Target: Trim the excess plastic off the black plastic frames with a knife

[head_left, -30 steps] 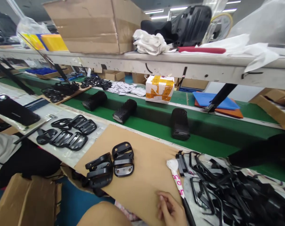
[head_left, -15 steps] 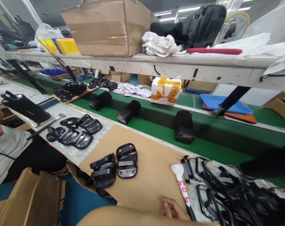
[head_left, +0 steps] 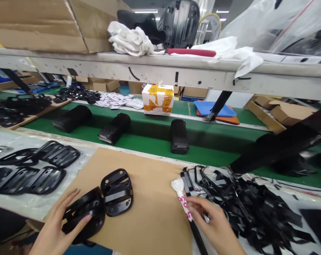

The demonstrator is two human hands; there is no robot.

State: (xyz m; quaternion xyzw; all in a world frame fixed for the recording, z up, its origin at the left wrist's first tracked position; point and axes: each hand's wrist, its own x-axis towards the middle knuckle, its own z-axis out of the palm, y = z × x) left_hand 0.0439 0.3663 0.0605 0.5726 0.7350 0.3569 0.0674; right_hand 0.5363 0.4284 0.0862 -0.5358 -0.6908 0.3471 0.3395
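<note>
My left hand (head_left: 62,217) is at a black oval plastic frame (head_left: 92,212) on the brown board, its fingers spread around the frame's near left side and the thumb across it. A second black frame (head_left: 117,193) with a raised crossbar lies against it on the right. My right hand (head_left: 210,219) has bent fingers, the tips together at the edge of a black stick (head_left: 197,239). White wrapping with pink letters (head_left: 178,185) covers the stick's far end. The stick lies slanted along the board's right edge.
Black strips and loops (head_left: 256,209) are heaped right of the board (head_left: 155,212). More black frames (head_left: 46,179) lie left. Dark cylindrical housings (head_left: 179,136) stand on the green belt (head_left: 147,141). A shelf (head_left: 155,71) crosses above, with a slanted dark post (head_left: 279,141) at right.
The view has turned right. My left hand has come into sight at the left black frame. My right hand shows more fully, its fingertips now at the wrapped part of the stick.
</note>
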